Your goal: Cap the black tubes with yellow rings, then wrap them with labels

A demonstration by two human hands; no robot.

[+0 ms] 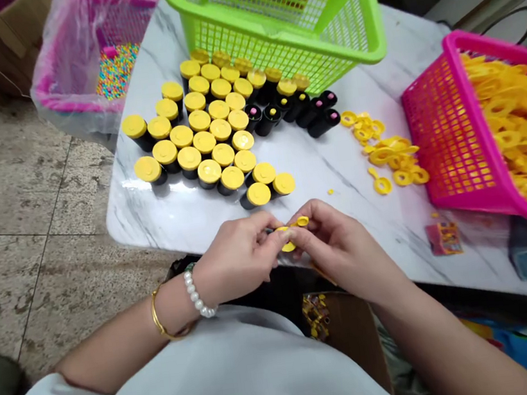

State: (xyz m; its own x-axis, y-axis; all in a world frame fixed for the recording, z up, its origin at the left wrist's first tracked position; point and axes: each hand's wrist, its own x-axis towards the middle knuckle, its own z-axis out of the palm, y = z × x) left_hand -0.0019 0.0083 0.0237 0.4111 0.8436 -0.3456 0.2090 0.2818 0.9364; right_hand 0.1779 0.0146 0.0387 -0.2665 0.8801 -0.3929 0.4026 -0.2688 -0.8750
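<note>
White shirt in foreground. Left hand and right hand together pinch yellow plastic parts at the bench's near edge; whether one piece or two, undetermined. Yellow-capped black tubes stand beyond; loose yellow handled rings lie beside the pink basket.
</note>
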